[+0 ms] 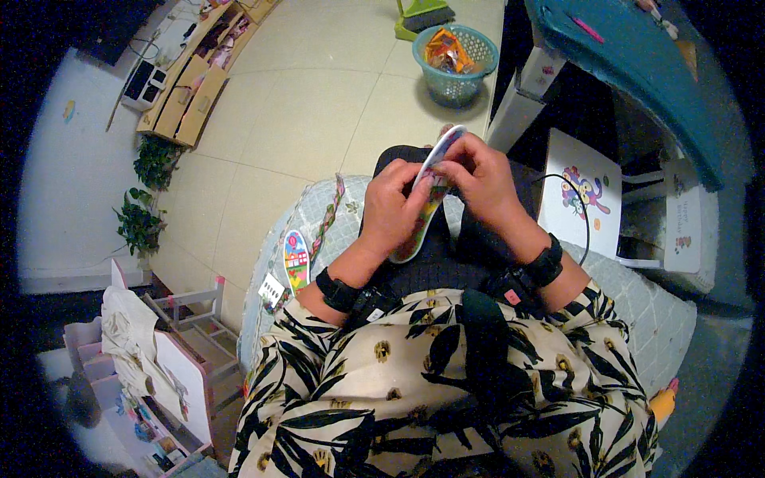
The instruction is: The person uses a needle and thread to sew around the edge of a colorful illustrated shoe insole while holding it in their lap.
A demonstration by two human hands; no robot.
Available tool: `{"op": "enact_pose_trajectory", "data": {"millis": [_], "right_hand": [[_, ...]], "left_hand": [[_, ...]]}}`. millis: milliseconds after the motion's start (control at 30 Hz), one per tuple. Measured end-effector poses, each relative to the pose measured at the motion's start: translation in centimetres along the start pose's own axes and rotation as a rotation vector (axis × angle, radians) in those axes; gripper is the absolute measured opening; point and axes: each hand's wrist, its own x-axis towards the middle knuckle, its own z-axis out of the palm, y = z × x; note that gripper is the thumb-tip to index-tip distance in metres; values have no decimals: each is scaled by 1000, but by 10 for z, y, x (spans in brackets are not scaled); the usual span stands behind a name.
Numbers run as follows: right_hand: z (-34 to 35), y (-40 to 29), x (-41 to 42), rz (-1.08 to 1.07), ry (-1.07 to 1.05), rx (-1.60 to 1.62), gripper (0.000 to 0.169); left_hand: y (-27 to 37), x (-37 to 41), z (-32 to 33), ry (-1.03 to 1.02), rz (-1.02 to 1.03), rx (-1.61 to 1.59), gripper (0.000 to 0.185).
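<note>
Above my lap, a colourful insole (428,222) with a white edge is gripped between both hands. My left hand (389,203) pinches its left edge, the thumb lying on the patterned face. My right hand (485,176) holds the upper right part, its thumb and fingertips meeting close to the left thumb. Whether a needle or thread sits between the fingertips is too small to tell. A second patterned insole (296,260) lies on the quilted seat cover (349,185) to my left. Beside it are a braided bundle of coloured thread (328,222) and a white card (272,291) with dark oval marks.
A green perforated basket (451,86) holding an orange wrapper stands on the tiled floor ahead, near a broom and dustpan (421,21). A teal-covered table (633,77) and a white cartoon-printed panel (581,191) are right. A small white desk (179,370) with cloth on it stands left.
</note>
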Motion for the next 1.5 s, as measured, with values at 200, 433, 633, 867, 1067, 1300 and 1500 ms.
{"op": "enact_pose_trajectory", "data": {"millis": [200, 433, 633, 867, 1067, 1300, 1500], "right_hand": [[-13, 14, 2, 201, 78, 336, 20], [-2, -9, -2, 571, -173, 782, 14], [3, -1, -4, 577, -88, 1070, 20], [-4, 0, 1, 569, -4, 1061, 17], [-18, 23, 8, 385, 52, 1172, 13], [-14, 7, 9, 384, 213, 834, 8], [-3, -5, 3, 23, -5, 9, 10]], "left_hand": [[-3, 5, -4, -91, -488, -584, 21], [2, 4, -3, -217, -540, -851, 20], [-1, 3, -2, -292, -588, -859, 20], [4, 3, 0, -228, -594, -896, 20], [-3, 0, 4, -205, -613, -945, 19], [-3, 3, 3, -192, -608, -1157, 20], [-17, 4, -3, -343, -839, -1515, 28]]}}
